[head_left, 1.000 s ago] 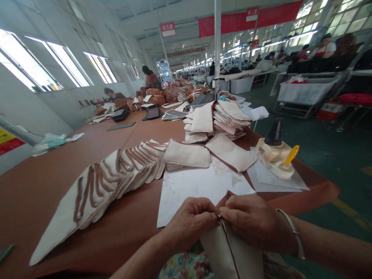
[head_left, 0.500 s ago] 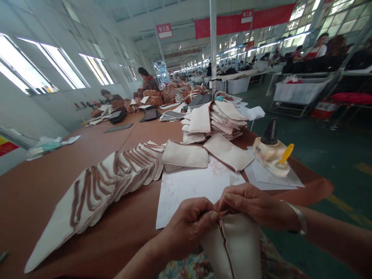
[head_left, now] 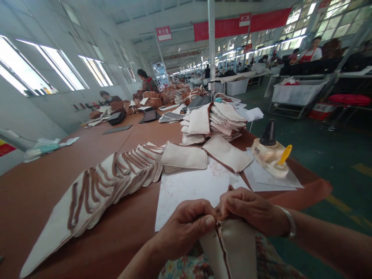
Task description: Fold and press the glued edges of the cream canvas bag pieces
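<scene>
A cream fabric piece with a brown-edged seam (head_left: 238, 248) hangs over my lap, its top end pinched in both hands. My left hand (head_left: 188, 221) grips the left side of that end, thumb pressed on top beside the seam. Close against it, my right hand (head_left: 252, 209) has its fingers curled over the same end, and a small brown tip sticks up behind them. The fingertips of the right hand are partly hidden. Just beyond the hands, a white sheet (head_left: 186, 193) lies on the brown table (head_left: 139, 228).
A fanned row of cream pieces (head_left: 95, 197) runs along the left. Flat cream pieces (head_left: 184, 155) and a taller stack (head_left: 200, 120) stand ahead. At right sits a glue-crusted container (head_left: 269, 157) with a black top and yellow-handled tool (head_left: 285, 154). Co-workers (head_left: 147, 82) are farther back.
My right hand has shifted slightly left and turned over the end of the piece, and a brown tip now shows above its fingers. My left hand keeps its pinch.
</scene>
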{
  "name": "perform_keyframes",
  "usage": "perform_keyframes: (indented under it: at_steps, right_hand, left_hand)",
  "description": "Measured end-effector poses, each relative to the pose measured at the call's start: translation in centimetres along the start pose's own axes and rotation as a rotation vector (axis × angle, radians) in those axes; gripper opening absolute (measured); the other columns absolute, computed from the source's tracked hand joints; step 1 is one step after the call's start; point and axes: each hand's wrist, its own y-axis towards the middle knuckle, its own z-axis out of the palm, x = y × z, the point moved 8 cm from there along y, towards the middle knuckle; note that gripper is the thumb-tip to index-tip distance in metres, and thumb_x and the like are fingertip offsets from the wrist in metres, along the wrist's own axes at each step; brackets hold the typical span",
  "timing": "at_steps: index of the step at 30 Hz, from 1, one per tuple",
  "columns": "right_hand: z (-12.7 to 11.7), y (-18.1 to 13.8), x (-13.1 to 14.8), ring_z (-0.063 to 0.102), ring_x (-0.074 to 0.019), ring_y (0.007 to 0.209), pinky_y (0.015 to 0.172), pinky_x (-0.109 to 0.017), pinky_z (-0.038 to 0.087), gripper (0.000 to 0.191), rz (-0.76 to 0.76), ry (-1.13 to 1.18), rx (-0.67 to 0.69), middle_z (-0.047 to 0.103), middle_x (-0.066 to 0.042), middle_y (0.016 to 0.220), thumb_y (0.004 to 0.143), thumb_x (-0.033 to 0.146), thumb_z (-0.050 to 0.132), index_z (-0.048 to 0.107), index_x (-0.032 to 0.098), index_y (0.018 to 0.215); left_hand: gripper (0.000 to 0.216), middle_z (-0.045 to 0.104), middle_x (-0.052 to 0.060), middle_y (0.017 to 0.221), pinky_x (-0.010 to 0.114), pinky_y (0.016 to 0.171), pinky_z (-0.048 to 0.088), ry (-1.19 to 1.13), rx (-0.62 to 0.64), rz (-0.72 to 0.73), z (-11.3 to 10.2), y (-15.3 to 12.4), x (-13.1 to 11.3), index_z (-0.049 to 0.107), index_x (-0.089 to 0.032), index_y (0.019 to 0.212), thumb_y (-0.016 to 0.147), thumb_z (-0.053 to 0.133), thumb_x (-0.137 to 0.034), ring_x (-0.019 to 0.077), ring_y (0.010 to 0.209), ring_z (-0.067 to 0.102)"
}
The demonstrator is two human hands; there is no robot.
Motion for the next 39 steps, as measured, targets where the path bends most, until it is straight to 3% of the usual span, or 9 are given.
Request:
perform_keyframes:
  at_steps: [4,8,13,18,24,29,32,35,39]
  right_hand:
    - [-0.4,0.0,0.7,0.04,-0.0116,0.064,0.059,-0.024,0.032,0.058,-0.004,0.045,-0.003,0.053,-0.002,0.071,0.098,0.06,0.04,0.065,0.01,0.082]
    - [0.6,0.0,0.7,0.033,-0.0084,0.057,0.051,-0.021,0.026,0.051,0.051,-0.023,0.049,0.044,0.003,0.065,0.091,0.06,0.054,0.061,0.011,0.079]
    - [0.8,0.1,1.3,0.037,-0.0088,0.061,0.054,-0.02,0.03,0.041,-0.068,-0.062,0.077,0.048,0.002,0.067,0.087,0.05,0.065,0.057,0.013,0.074]
    - [0.4,-0.6,1.5,0.048,-0.0134,0.074,0.062,-0.023,0.039,0.039,-0.072,0.005,0.148,0.057,-0.005,0.083,0.088,0.05,0.063,0.058,0.013,0.078]
    - [-2.3,-0.8,2.3,0.042,-0.0087,0.059,0.052,-0.02,0.032,0.036,-0.065,-0.117,0.083,0.051,0.001,0.069,0.088,0.046,0.064,0.061,0.012,0.08]
    - [-5.5,1.4,6.4,0.059,-0.0201,0.09,0.085,-0.033,0.046,0.03,-0.256,-0.709,-0.139,0.065,-0.01,0.098,0.093,0.04,0.058,0.068,0.012,0.103]
    - [-2.6,2.9,8.1,0.056,-0.0253,0.114,0.099,-0.038,0.043,0.057,-0.363,-0.771,-0.082,0.062,-0.012,0.124,0.082,0.039,0.074,0.056,0.017,0.131]
    - [0.7,4.4,6.7,0.063,-0.0205,0.09,0.079,-0.03,0.05,0.051,-0.333,-0.743,0.035,0.069,-0.006,0.102,0.067,0.03,0.085,0.063,0.016,0.111]
    - [-0.3,5.4,3.7,0.058,-0.0148,0.07,0.065,-0.025,0.044,0.012,-0.299,-0.777,-0.051,0.066,-0.002,0.074,0.082,0.024,0.072,0.066,0.014,0.079]
  left_hand:
    - [0.037,0.04,-0.002,0.068,0.023,0.055,0.024,0.046,-0.007,-0.031,-0.5,-0.3,-0.3,0.054,-0.014,0.077,0.087,0.064,-0.048,0.0093,0.062,0.032]
    - [0.035,0.043,-0.001,0.071,0.023,0.058,0.027,0.171,-0.034,-0.012,-0.4,-0.4,-0.3,0.056,-0.014,0.078,0.09,0.061,-0.047,0.0105,0.065,0.035]
    - [0.035,0.047,-0.001,0.069,0.023,0.058,0.03,0.265,-0.063,0.059,0.0,-0.3,-1.2,0.057,-0.014,0.073,0.088,0.063,-0.044,0.0105,0.065,0.038]
    - [0.043,0.053,0.0,0.079,0.022,0.059,0.032,0.081,0.061,-0.17,-0.8,-1.2,0.0,0.062,-0.014,0.09,0.068,0.083,-0.043,0.0115,0.069,0.042]
    - [0.037,0.05,-0.001,0.074,0.021,0.064,0.032,0.213,0.113,-0.237,-4.0,-3.0,-0.9,0.064,-0.011,0.083,0.08,0.071,-0.047,0.0119,0.071,0.041]
    - [0.031,0.044,-0.004,0.068,0.022,0.062,0.03,0.661,-0.076,-0.022,-3.8,-1.8,-5.1,0.063,-0.014,0.073,0.088,0.062,-0.04,0.0111,0.068,0.039]
    - [0.031,0.041,-0.004,0.062,0.023,0.059,0.029,0.816,-0.111,0.049,-1.7,0.3,-6.6,0.062,-0.015,0.066,0.088,0.058,-0.037,0.0114,0.063,0.036]
    - [0.031,0.049,-0.002,0.065,0.024,0.058,0.031,0.736,-0.028,-0.025,-1.3,1.9,-5.7,0.067,-0.014,0.073,0.088,0.055,-0.038,0.013,0.064,0.04]
    - [0.046,0.044,-0.003,0.06,0.022,0.051,0.028,0.674,0.074,-0.181,-5.0,0.6,-2.9,0.064,-0.014,0.067,0.085,0.059,-0.056,0.0109,0.057,0.036]
